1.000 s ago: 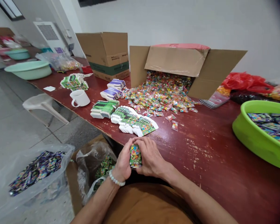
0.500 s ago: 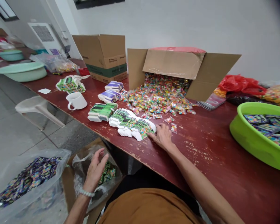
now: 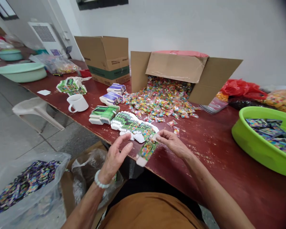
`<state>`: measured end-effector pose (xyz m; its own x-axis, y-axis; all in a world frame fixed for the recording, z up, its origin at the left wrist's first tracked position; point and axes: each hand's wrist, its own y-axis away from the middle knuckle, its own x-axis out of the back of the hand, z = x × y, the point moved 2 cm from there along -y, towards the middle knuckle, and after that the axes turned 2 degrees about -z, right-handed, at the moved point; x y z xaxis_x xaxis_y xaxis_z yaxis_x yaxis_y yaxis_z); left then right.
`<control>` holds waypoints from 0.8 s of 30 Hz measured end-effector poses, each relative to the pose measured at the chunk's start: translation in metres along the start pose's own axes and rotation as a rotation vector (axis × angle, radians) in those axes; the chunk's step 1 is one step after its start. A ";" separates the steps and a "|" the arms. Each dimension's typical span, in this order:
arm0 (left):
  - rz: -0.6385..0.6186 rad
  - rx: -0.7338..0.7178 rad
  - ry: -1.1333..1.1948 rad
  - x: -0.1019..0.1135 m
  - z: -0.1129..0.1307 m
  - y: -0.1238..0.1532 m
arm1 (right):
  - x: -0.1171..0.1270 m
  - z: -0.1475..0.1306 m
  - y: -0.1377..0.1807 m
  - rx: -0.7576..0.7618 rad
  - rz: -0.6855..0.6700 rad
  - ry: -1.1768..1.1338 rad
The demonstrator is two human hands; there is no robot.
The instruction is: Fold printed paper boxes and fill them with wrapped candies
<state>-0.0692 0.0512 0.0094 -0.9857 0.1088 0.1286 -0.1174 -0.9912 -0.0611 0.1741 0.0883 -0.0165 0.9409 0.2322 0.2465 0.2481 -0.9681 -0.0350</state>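
Between the thumb and fingers of my right hand [image 3: 173, 143] is a flat green candy box [image 3: 148, 150], printed with colourful dots, hanging by its upper end with a white flap at the bottom. My left hand [image 3: 115, 157], wearing a pale bead bracelet, is raised left of it with thumb and fingers apart, touching nothing. Behind both hands lies a fanned row of flat green boxes [image 3: 131, 124] on the red table. Wrapped candies [image 3: 157, 101] spill from a tipped carton [image 3: 173, 65] beyond, and two loose candies lie near my right hand.
A white mug [image 3: 77, 103] stands beside stacked green boxes [image 3: 104, 114] and purple boxes [image 3: 112, 98]. At right is a lime-green basin [image 3: 259, 152] of dark packets. Below the table edge are a plastic bag [image 3: 26, 184] of packets and a lined carton [image 3: 83, 175]. A stool [image 3: 35, 108] stands left.
My right hand has lifted a flat green box off the near end of the fanned row and drawn it toward me. My left hand has risen from over the lined carton toward it.
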 end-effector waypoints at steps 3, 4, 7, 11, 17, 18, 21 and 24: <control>-0.456 0.246 0.344 -0.017 0.003 0.006 | -0.011 -0.028 0.013 0.037 -0.222 -0.191; -0.600 0.307 0.443 -0.024 0.002 0.010 | -0.015 -0.034 0.016 0.046 -0.261 -0.225; -0.869 0.427 0.661 -0.042 -0.005 0.023 | -0.026 -0.044 0.022 0.071 -0.345 -0.280; -0.845 0.462 0.762 -0.049 -0.011 0.032 | -0.032 -0.048 0.026 0.078 -0.332 -0.308; -0.820 0.426 0.737 -0.046 0.006 0.035 | -0.030 -0.058 0.034 0.058 -0.251 -0.380; -0.824 0.426 0.736 -0.046 0.009 0.035 | -0.030 -0.059 0.036 0.062 -0.246 -0.396; -0.820 0.415 0.739 -0.048 0.015 0.038 | -0.029 -0.060 0.041 0.090 -0.275 -0.441; -0.792 0.368 0.735 -0.049 0.020 0.038 | -0.030 -0.060 0.046 0.102 -0.295 -0.442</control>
<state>-0.0233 0.0063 0.0207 -0.4973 0.6110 -0.6159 -0.8144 -0.5735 0.0885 0.1435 0.0309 0.0325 0.8295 0.5319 -0.1703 0.5172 -0.8467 -0.1253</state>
